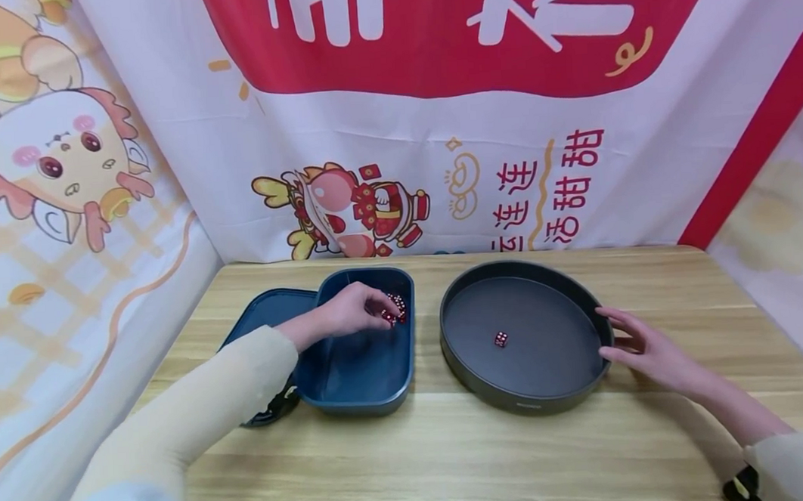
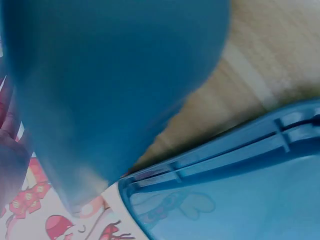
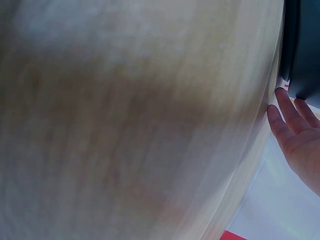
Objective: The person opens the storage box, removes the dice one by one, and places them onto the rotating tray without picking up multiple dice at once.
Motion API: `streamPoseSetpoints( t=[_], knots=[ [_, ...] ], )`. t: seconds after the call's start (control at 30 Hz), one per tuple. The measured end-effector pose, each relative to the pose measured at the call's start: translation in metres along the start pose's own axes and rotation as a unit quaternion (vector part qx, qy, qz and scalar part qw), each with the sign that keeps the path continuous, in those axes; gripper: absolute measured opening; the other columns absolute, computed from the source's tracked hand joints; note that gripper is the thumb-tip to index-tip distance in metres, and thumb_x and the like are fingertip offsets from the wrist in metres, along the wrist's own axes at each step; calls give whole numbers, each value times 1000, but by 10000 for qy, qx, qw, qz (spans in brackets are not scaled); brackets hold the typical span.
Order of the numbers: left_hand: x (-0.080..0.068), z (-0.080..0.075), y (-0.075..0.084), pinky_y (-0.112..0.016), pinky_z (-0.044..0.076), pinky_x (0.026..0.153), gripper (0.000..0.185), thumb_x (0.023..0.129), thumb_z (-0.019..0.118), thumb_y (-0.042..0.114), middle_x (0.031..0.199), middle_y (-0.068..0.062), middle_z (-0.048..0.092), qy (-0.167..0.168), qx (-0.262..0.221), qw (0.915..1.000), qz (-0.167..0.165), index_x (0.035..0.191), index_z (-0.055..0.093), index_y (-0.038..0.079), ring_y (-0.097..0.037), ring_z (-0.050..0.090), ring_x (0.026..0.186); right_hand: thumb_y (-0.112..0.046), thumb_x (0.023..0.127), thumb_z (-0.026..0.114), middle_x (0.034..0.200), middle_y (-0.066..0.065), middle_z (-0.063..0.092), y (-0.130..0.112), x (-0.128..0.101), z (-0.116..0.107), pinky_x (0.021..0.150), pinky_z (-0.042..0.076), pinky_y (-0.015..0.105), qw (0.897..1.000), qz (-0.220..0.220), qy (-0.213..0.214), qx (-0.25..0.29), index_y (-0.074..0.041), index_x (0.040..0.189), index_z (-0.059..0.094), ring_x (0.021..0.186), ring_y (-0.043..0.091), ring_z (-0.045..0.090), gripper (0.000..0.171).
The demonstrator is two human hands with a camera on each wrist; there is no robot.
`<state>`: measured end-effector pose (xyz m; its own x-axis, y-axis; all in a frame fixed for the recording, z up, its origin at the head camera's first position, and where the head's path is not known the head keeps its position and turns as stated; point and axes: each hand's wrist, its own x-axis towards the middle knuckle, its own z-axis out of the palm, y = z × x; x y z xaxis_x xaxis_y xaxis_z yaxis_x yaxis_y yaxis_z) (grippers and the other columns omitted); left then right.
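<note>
On the table we note the left hand inside the blue box, fingers pinching red dice at its far right corner. Right hand, fingers straight, touches the tray rim; one die lies inside.

1. Table: pale wood-grain top, smooth, low sheen.
2. Blue box on the left: plastic, smooth, slight gloss inside; my left hand is in it.
3. Blue lid just left of the box: same plastic, with moulded ribs along the rim.
4. Round tray on the right: dark grey, matt, looks plastic; my right hand is at its rim.
5. Dice in the box and single die in the tray: red, glossy, translucent-looking.
6. Backdrop at the far side: printed cloth, soft folds, faint sheen.
7. Sleeve: cream knit cloth, matt.
</note>
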<state>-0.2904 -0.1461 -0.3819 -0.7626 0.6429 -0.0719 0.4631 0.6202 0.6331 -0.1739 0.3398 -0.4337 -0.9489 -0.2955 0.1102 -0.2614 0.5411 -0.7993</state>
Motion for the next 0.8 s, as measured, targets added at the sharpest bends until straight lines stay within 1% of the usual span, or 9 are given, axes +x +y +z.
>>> streamPoseSetpoints(
  t=[0.23,0.33,0.47,0.63,0.8],
  knots=[
    [-2,-14,24,-29,54,78,26,87,74,11,100,1,70,91,-270,9996,47,113,72,9,-16,67,84,-5,92,67,143,36,32,-1,0,1,82,42,9,10000,-28,16,-22,7,144,31,118,56,45,65],
    [0,-21,35,-29,54,77,26,87,74,12,100,1,70,198,-292,9992,205,112,72,9,-14,65,84,-6,92,67,143,36,32,-1,-1,1,82,41,9,10000,-15,16,-12,7,144,32,118,56,44,65],
    [5,-27,49,-28,54,77,25,86,74,11,101,0,70,286,-438,9971,545,111,73,9,-15,64,82,-7,92,66,143,36,31,-1,-1,1,82,41,9,10000,21,8,-9,6,145,31,120,56,43,65],
    [17,-27,61,-27,54,80,23,86,75,9,99,0,71,309,-637,9940,838,109,73,8,-13,67,83,-5,91,67,143,36,32,-1,-1,2,83,41,9,10000,-73,30,-26,7,144,32,119,57,42,64],
    [32,-19,72,-27,54,79,22,87,73,9,98,0,71,215,-556,9926,1059,109,73,7,-12,66,84,-4,90,67,142,35,34,-1,-1,3,83,41,9,9998,-174,66,-23,8,143,33,118,57,42,63]
  ],
)
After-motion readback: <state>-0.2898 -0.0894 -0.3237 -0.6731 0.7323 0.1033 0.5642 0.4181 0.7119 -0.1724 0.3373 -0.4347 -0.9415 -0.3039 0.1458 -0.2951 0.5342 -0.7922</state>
